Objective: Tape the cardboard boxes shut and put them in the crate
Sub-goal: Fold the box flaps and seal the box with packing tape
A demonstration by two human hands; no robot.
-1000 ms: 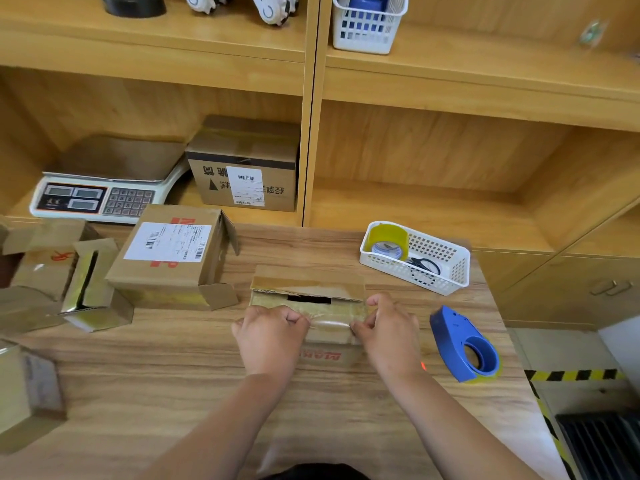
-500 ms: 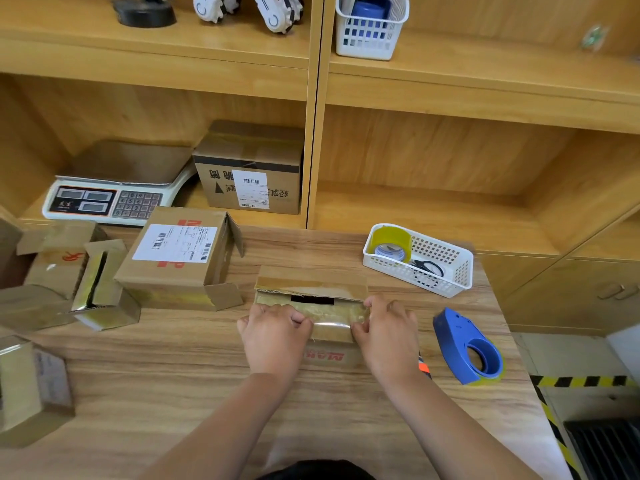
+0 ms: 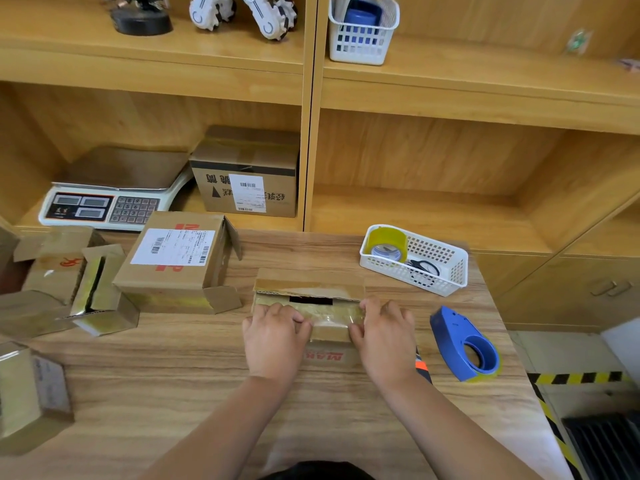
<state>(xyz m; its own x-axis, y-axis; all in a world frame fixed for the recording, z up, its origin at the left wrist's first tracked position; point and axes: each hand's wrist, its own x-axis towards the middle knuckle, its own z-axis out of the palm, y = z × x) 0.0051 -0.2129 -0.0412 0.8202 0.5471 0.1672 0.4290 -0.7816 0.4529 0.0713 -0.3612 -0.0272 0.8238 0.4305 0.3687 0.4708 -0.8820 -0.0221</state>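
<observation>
A small cardboard box (image 3: 329, 355) with red print lies on the wooden table (image 3: 173, 382) in front of me. Its top flaps are nearly closed, with a dark gap (image 3: 310, 301) between them. A strip of clear tape (image 3: 332, 315) runs across the near flap. My left hand (image 3: 273, 336) and my right hand (image 3: 386, 336) rest on the box top, fingers curled over the two ends of the tape. A blue tape dispenser (image 3: 464, 344) lies on the table to the right of the box. No crate is in view.
A bigger labelled box (image 3: 176, 258) with open side flaps sits at left, with several more small boxes (image 3: 100, 292) further left and one (image 3: 31, 393) at the near left edge. A white basket (image 3: 436, 268) holds a tape roll (image 3: 388, 244) and scissors. A scale (image 3: 100, 202) and a box (image 3: 249, 178) stand on the shelf.
The hands stay on the box and tape, almost unmoved. The view has dipped slightly, so everything sits a little lower in frame.
</observation>
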